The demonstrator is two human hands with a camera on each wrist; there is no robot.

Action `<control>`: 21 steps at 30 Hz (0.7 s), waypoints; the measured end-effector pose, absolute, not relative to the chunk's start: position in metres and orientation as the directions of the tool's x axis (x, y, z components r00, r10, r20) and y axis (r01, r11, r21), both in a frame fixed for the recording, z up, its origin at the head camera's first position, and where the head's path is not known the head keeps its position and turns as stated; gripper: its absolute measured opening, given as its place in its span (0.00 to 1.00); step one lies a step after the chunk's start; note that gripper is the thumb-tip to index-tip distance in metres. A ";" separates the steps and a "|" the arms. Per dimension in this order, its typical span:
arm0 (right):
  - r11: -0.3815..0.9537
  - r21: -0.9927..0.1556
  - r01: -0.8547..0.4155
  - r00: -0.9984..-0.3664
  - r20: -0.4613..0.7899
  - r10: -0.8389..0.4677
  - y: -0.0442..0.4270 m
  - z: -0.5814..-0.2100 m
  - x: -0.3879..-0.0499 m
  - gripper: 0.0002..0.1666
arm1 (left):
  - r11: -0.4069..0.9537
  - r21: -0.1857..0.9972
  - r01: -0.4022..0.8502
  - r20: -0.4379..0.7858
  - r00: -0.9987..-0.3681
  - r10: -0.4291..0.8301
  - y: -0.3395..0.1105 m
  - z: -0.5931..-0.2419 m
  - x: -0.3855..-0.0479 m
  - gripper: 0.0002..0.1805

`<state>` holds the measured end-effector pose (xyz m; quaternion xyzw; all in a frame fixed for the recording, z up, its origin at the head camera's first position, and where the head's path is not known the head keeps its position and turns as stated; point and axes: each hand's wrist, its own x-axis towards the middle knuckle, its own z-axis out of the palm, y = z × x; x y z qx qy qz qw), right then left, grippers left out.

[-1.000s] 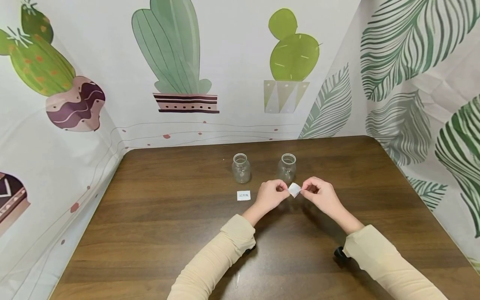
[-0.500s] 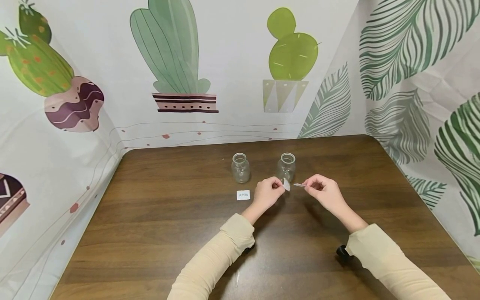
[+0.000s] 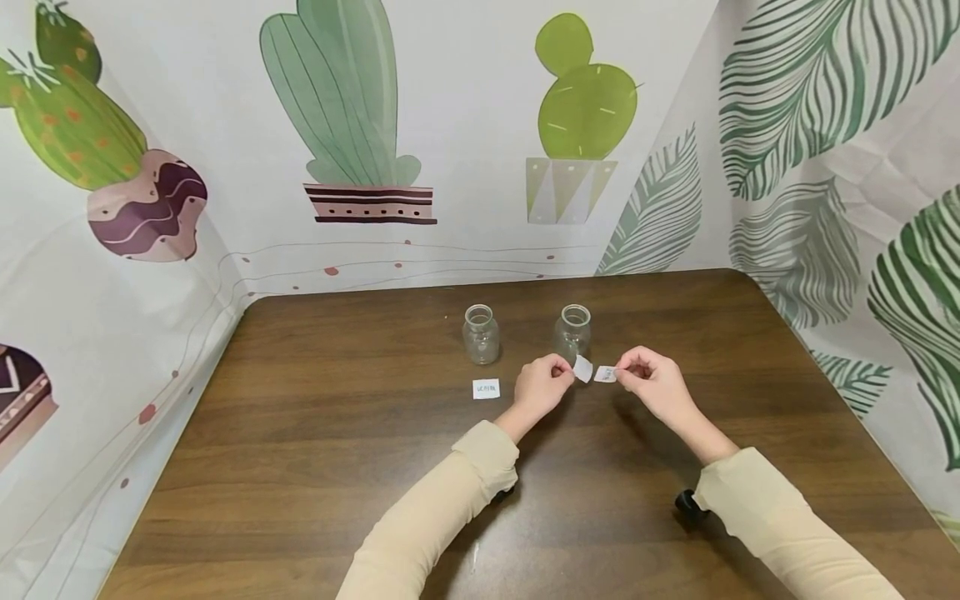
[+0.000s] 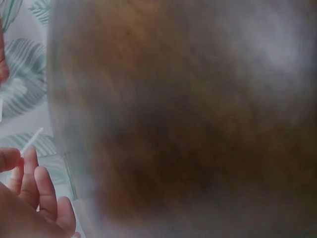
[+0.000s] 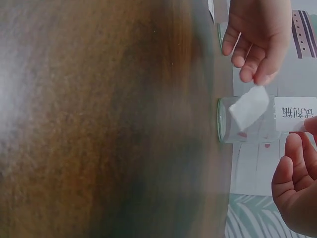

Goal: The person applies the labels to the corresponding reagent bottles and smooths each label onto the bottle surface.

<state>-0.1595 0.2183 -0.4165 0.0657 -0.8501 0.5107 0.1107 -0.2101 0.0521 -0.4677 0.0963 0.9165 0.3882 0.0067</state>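
Between finger and thumb my left hand [image 3: 542, 387] pinches a small blank white piece of paper [image 3: 582, 368], probably a label's backing. A white label [image 3: 606, 374] with printed characters is pinched by my right hand [image 3: 654, 383]; the right wrist view shows the printed label [image 5: 292, 111] beside the blank paper [image 5: 250, 106], the two held apart. Just behind both hands a clear glass jar [image 3: 573, 325] stands upright. Another clear glass jar [image 3: 481, 337] stands to its left, with a second printed label [image 3: 486, 389] lying flat in front of it.
Everything stands on a brown wooden table [image 3: 315, 450]. A wall covering [image 3: 480, 125] with cactus and leaf prints rises behind the table's far edge. Under the right sleeve a black wrist device [image 3: 688, 504] shows.
One second ago both hands met at one white piece. It has parted into the blank paper at the left hand and the printed label at the right, which has turned so its print shows.
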 end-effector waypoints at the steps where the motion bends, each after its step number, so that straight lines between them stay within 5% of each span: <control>1: 0.468 -0.855 -0.224 -0.967 0.254 0.001 0.218 -0.417 -0.160 0.03 | 0.696 0.699 0.165 0.054 -0.982 0.178 0.053 -0.467 -0.210 0.03; 21: 0.466 -0.853 -0.234 -0.967 0.256 -0.017 0.220 -0.422 -0.159 0.03 | 0.888 0.389 0.243 -0.020 -0.962 0.272 0.049 -0.469 -0.211 0.03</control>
